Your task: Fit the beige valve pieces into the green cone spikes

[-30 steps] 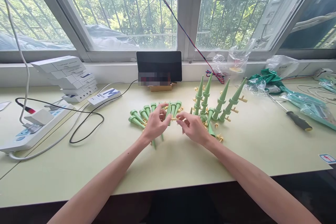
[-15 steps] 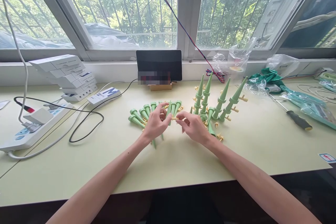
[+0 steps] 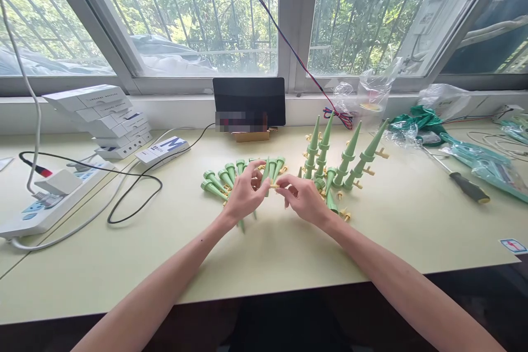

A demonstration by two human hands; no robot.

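While the left hand (image 3: 246,193) holds a green spike (image 3: 267,174), the right hand (image 3: 306,199) pinches a yellow valve (image 3: 274,186) just beside it. Spike stacks (image 3: 348,155) stand on table (image 3: 272,264), right side.

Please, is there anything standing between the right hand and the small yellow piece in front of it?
Nothing visible stands between them: the right hand pinches the small yellow piece at its fingertips. The standing green spikes are farther right, not in between.
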